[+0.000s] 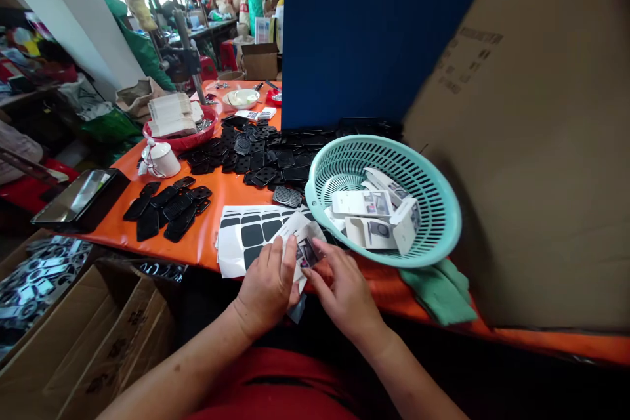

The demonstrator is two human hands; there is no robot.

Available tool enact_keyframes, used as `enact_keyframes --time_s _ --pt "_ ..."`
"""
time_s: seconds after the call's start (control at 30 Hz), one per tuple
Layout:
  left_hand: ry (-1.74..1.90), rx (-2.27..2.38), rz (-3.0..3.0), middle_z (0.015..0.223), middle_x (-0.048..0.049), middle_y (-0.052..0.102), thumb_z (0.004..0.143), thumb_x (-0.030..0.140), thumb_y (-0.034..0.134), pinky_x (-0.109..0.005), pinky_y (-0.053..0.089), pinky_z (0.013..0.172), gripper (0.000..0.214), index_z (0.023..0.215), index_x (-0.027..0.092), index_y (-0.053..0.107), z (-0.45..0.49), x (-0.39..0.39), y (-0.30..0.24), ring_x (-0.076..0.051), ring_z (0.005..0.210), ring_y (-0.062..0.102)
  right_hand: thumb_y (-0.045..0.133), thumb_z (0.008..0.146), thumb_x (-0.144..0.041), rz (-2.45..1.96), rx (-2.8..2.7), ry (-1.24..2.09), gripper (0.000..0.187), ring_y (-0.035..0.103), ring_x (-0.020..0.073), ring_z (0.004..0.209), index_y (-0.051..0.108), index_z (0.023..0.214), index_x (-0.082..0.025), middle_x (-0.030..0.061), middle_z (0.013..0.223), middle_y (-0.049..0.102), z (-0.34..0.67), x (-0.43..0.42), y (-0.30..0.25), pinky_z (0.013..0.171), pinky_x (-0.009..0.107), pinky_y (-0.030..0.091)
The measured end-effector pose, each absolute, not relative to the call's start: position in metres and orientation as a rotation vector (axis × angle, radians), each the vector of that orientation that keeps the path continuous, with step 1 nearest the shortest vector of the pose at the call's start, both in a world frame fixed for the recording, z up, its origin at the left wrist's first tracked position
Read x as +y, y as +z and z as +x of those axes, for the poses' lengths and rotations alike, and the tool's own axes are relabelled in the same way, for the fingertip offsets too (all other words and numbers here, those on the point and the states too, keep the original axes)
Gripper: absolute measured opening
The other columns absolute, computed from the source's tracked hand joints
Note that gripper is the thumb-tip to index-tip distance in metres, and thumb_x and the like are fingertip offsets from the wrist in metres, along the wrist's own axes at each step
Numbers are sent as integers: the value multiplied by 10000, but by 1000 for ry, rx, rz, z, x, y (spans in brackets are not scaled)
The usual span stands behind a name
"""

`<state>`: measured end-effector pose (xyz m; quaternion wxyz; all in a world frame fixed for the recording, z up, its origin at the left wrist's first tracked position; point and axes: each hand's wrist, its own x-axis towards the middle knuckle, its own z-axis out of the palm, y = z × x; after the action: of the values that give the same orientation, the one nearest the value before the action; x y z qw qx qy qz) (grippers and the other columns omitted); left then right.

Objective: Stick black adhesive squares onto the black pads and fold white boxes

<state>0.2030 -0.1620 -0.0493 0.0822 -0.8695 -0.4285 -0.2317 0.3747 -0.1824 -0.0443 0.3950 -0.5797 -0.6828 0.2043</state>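
Both my hands meet at the near edge of the orange table (pixel 207 239). My left hand (pixel 268 285) is closed round a small white printed box (pixel 306 243), thumb on top. My right hand (pixel 344 292) pinches the same box from the right with its fingertips. Under and left of the box lies a white sheet of black adhesive pads (pixel 246 233). Just right of my hands stands a teal plastic basket (pixel 433 236) with several small white boxes (pixel 361 203) in it.
Many black flat parts (pixel 266 151) cover the table's middle, and more lie at the left (pixel 167 207). A red tray with stacked cards (pixel 172 119), a white cup (pixel 162 159), a green cloth (pixel 440 292), a blue panel (pixel 364 33), a cardboard sheet (pixel 541 144) and open cartons (pixel 88 335) surround me.
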Motion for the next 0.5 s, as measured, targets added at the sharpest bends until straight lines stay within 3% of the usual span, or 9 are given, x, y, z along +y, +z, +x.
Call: enact_keyframes --time_s 0.2,0.4,0.5 --pt "-678 -1216 -2479 1138 -215 563 858 99 499 -410 560 773 615 1428 60 272 203 -173 -51 -294 992 601 697 778 -451 -1450 -1152 1034 512 641 181 767 563 1183 -168 116 1080 659 363 -180 -45 718 347 573" --pt "-711 -1267 -2499 1075 -166 538 905 104 454 -352 567 741 477 1375 116 371 204 -186 -41 -241 923 589 765 712 -493 -1397 -997 1255 384 637 162 689 637 881 -172 36 827 671 371 -192 -26 624 280 549" --pt "-698 -1205 -2506 1058 -164 555 899 68 409 -337 553 709 452 1347 130 412 202 -192 -31 -232 879 590 748 744 -467 -1384 -1064 1306 325 566 101 532 653 853 -176 6 767 649 375 -201 -17 493 223 478"
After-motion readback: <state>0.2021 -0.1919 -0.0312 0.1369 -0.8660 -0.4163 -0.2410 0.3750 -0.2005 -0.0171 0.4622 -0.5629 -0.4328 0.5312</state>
